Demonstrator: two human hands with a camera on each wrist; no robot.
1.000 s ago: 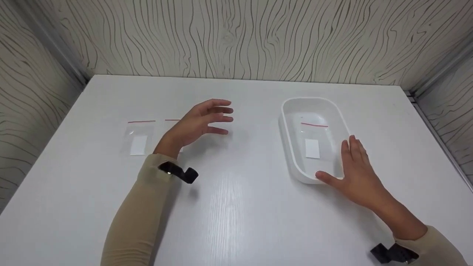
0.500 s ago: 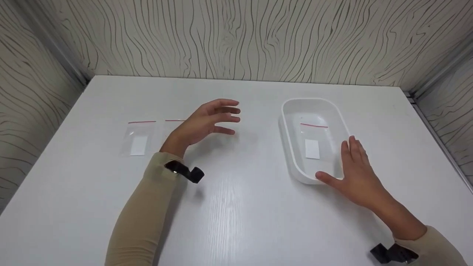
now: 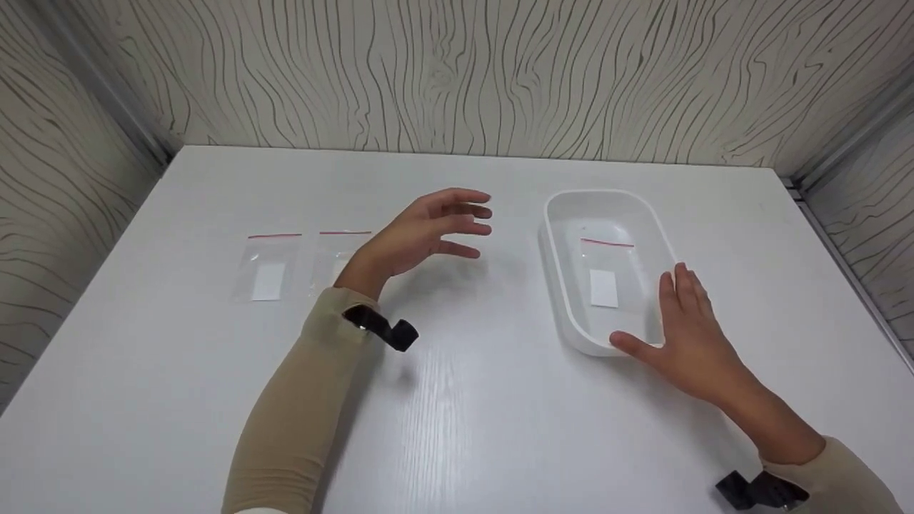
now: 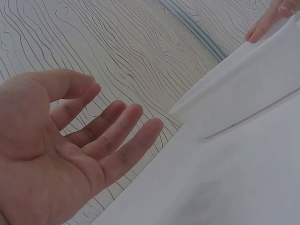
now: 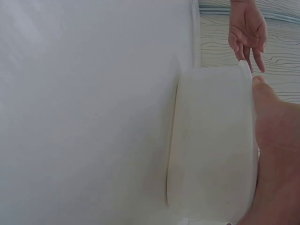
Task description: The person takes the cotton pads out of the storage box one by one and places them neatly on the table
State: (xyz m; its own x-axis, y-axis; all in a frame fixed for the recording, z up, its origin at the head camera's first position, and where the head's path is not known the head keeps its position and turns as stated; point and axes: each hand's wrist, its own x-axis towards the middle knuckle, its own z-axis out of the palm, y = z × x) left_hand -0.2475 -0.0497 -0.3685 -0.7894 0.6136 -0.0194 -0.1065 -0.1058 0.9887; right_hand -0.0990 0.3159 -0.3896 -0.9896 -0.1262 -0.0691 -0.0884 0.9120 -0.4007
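Plastic bags [image 3: 269, 268], three; tray [image 3: 601, 204], one

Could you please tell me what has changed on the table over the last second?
The left hand has moved right, towards the white tub, uncovering more of the middle zip bag. Nothing was taken hold of or let go. The right hand stays at the tub's near right corner; the tub, the leftmost zip bag and the bag inside the tub lie as before.
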